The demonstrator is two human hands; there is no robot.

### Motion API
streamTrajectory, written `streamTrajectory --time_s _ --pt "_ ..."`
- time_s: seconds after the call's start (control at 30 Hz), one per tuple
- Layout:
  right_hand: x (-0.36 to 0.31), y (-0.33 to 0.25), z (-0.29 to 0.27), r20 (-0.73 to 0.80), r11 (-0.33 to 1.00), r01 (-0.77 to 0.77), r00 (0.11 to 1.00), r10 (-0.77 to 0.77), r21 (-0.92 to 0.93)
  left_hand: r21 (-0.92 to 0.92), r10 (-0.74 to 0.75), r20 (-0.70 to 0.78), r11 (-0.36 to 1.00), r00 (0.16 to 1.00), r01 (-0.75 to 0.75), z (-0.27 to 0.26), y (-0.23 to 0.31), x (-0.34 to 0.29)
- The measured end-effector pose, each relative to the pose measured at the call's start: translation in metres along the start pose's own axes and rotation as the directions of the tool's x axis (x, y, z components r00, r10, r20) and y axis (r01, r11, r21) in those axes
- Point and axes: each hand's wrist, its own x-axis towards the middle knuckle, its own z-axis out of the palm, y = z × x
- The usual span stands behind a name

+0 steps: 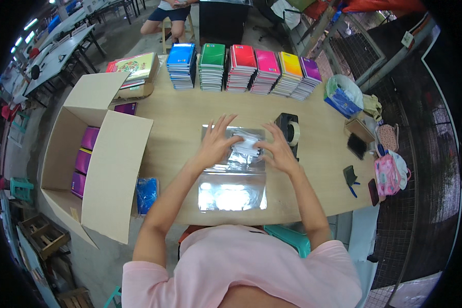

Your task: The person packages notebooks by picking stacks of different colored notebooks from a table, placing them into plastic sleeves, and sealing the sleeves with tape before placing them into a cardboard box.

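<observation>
On the table, a clear plastic sleeve (pixel 233 177) lies flat and shiny in front of me, its surface full of glare. A small stack of white paper slips (pixel 247 144) rests on its far half. My left hand (pixel 217 143) is over the sleeve at the left of the slips, fingers spread and thumb tip at the stack's edge. From the other side my right hand (pixel 279 151) reaches in with fingers apart, its thumb and forefinger close to the slips. Whether either thumb presses on them is hard to tell. Just beyond my right hand stands a black tape dispenser (pixel 288 130).
Notebook stacks line the far edge: blue (pixel 181 66), green (pixel 212 66), red (pixel 241 66), pink (pixel 265 71), yellow (pixel 288 73), purple (pixel 307 77). An open carton (pixel 119 174) holding purple packs stands left, beside a blue packet (pixel 147 195). A stapler-like tool (pixel 350 175) lies right. Someone sits beyond (pixel 172 14).
</observation>
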Motion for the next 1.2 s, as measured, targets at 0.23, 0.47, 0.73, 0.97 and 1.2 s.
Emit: streamTrajectory --time_s 0.23,0.47,0.73,0.97,1.2 --pt "-0.034 0.034 0.060 -0.198 0.474 -0.160 0.761 0.617 0.866 -0.786 -0.424 -0.029 0.569 0.905 0.242 0.015 0.001 -0.005" --pt "-0.016 0.014 0.146 -0.038 0.377 -0.184 0.859 0.510 0.908 -0.928 -0.226 0.283 0.181 0.932 0.325 0.109 -0.004 -0.022" --pt "0.012 -0.042 0.059 -0.434 0.890 -0.122 0.839 0.329 0.439 -0.719 -0.674 -0.274 0.617 0.686 0.319 0.120 0.035 -0.042" --pt "0.020 -0.028 -0.022 -0.280 0.997 -0.060 0.957 0.073 0.054 -0.416 -0.378 -0.328 0.881 0.866 0.227 0.090 0.044 -0.038" --pt "0.068 -0.018 -0.050 0.559 0.971 0.197 0.824 -0.087 -0.139 -0.183 0.191 0.098 0.968 0.977 -0.171 0.041 -0.012 -0.024"
